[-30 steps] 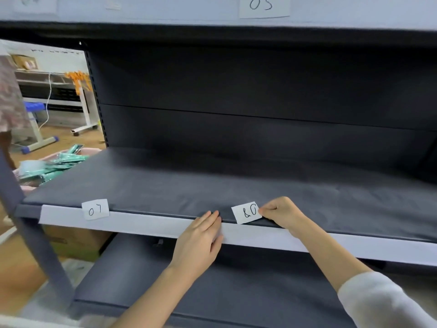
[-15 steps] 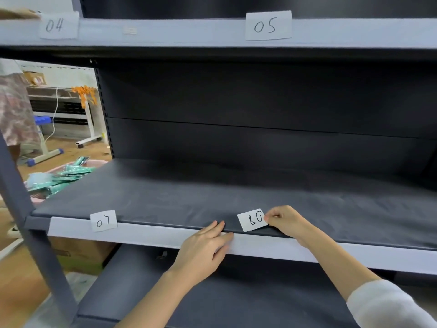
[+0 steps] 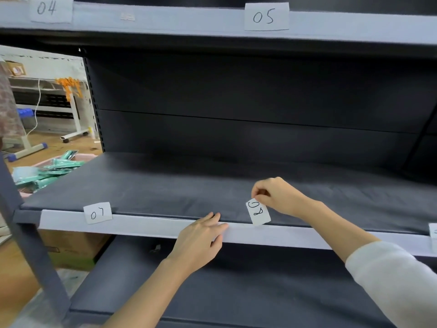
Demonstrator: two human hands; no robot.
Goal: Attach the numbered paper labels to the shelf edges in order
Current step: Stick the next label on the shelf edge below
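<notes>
My right hand [image 3: 279,195] pinches the top of a white paper label marked 08 [image 3: 258,212], which hangs turned on its side just above the pale front edge [image 3: 151,227] of the middle shelf. My left hand [image 3: 201,240] rests with straight fingers on that edge, a little left of the label. A label marked 07 [image 3: 97,213] sticks to the same edge further left. On the upper shelf edge sit labels 04 [image 3: 50,9] and 05 [image 3: 266,16].
The dark shelf board [image 3: 189,185] behind the hands carries nothing. Another white label's corner [image 3: 433,230] shows at the far right of the edge. A grey upright post [image 3: 30,245] stands at left, with a cardboard box [image 3: 71,249] and green packets [image 3: 47,171] beyond.
My right hand has lifted the 08 label off the shelf edge and turned it from lying level to hanging upright. The left hand stays on the edge. The view has tilted up.
</notes>
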